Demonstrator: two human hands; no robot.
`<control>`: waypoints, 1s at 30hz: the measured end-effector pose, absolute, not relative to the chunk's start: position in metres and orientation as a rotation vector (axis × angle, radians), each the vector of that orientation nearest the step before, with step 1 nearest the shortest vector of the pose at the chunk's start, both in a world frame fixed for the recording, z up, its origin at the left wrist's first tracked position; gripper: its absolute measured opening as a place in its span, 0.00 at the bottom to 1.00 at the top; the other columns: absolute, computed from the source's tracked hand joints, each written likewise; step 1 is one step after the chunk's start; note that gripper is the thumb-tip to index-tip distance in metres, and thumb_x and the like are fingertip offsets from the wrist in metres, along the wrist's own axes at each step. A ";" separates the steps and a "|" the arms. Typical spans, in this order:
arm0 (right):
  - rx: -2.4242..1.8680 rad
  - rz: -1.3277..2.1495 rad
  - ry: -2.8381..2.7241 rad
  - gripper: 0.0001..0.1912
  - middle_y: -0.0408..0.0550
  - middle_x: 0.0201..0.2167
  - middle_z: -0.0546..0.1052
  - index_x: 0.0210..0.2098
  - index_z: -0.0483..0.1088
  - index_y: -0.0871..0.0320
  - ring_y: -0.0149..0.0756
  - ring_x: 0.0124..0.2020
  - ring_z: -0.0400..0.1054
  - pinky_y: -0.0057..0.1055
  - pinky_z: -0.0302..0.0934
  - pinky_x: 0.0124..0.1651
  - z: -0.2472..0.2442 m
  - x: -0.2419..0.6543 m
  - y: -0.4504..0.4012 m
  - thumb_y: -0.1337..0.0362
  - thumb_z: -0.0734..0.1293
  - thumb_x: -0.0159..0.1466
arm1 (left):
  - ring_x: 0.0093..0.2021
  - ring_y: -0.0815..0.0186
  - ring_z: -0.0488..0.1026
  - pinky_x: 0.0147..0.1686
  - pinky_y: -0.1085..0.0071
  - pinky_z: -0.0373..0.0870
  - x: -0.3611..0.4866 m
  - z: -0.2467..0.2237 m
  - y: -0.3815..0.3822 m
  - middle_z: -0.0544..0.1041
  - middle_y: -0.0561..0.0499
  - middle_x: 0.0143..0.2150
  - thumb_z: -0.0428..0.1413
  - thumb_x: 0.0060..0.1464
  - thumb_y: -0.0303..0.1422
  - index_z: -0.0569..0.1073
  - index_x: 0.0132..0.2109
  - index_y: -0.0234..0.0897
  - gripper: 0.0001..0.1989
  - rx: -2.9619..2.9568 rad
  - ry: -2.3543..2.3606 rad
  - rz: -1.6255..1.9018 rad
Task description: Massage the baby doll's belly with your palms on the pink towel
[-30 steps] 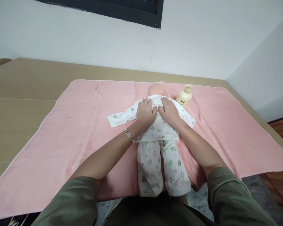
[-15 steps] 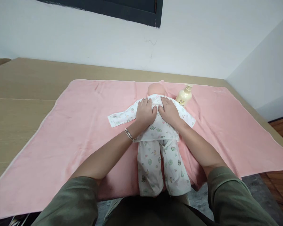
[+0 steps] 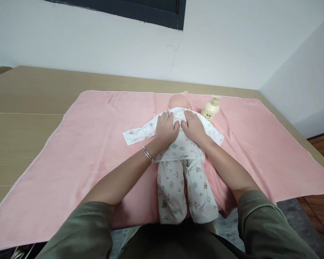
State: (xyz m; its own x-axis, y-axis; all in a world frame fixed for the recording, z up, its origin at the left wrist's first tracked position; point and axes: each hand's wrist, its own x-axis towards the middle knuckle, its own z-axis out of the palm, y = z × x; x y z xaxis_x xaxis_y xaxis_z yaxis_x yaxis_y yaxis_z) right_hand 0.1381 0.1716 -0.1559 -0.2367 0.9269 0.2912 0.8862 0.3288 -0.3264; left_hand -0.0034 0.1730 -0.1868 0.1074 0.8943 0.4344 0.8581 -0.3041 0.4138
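Doll (image 3: 182, 153): long axis twelve-to-six o'clock, beneath left hand (image 3: 166, 129) at eleven and right hand (image 3: 194, 129) at one, neither nearer; fingers extended, thumbs apart, nothing clamped.

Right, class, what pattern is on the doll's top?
White top with small scattered prints, some green; best seen in the head view.

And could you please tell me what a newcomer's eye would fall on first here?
Probably the bald doll in white patterned clothes, mid-picture, with the person's bare left hand and bare right hand flat on its upper body. Next, perhaps, the wide pink cloth spread beneath it, and the cream-coloured, round-shouldered pump bottle just right of the doll's head.
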 end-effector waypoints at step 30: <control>-1.604 0.198 -2.191 0.31 0.66 0.67 0.59 0.66 0.56 0.74 0.51 0.70 0.50 0.48 0.43 0.72 -0.158 0.142 0.176 0.62 0.55 0.68 | 0.66 0.46 0.63 0.66 0.46 0.58 -0.003 -0.188 0.171 0.69 0.30 0.62 0.45 0.62 0.36 0.67 0.60 0.23 0.25 2.313 1.805 1.005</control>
